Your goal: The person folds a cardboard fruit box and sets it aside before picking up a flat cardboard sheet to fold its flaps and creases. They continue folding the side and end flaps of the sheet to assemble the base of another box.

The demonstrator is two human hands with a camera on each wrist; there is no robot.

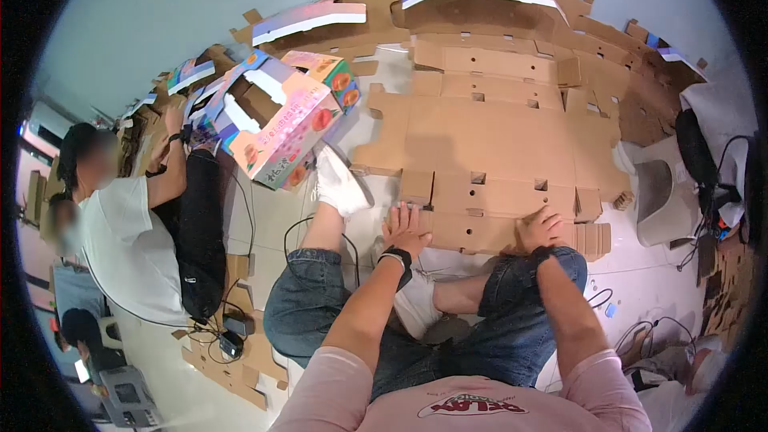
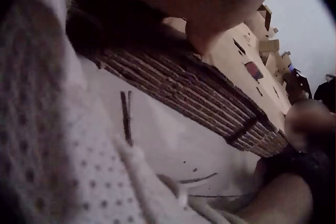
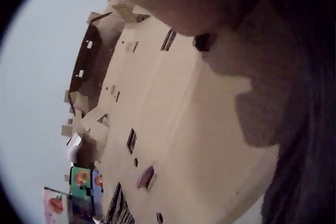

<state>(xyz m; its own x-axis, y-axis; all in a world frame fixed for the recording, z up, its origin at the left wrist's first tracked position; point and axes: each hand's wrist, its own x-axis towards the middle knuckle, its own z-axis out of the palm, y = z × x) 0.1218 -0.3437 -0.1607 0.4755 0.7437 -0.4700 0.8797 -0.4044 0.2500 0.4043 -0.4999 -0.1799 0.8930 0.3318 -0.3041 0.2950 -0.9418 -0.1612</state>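
Note:
A stack of flat brown die-cut cardboard (image 1: 496, 140) lies on the floor in front of the seated person; its layered edge (image 2: 178, 87) shows in the left wrist view. The left hand (image 1: 406, 228) rests with spread fingers on the near left part of the top sheet. On the near right part of that sheet rests the right hand (image 1: 542, 230), fingers spread. Both hands appear at the top of their own wrist views, the left (image 2: 226, 3) and the right (image 3: 178, 3), against the cardboard (image 3: 173, 108). The undersides of both palms are hidden.
A printed fruit carton (image 1: 280, 116) with cut-out openings stands at the left, beside a white shoe (image 1: 340, 180). Cardboard trays (image 1: 480, 12) line the wall. Another person (image 1: 132, 224) sits at far left; a grey plastic stool (image 1: 664, 204) is at right. Cables (image 1: 232, 336) lie on the floor.

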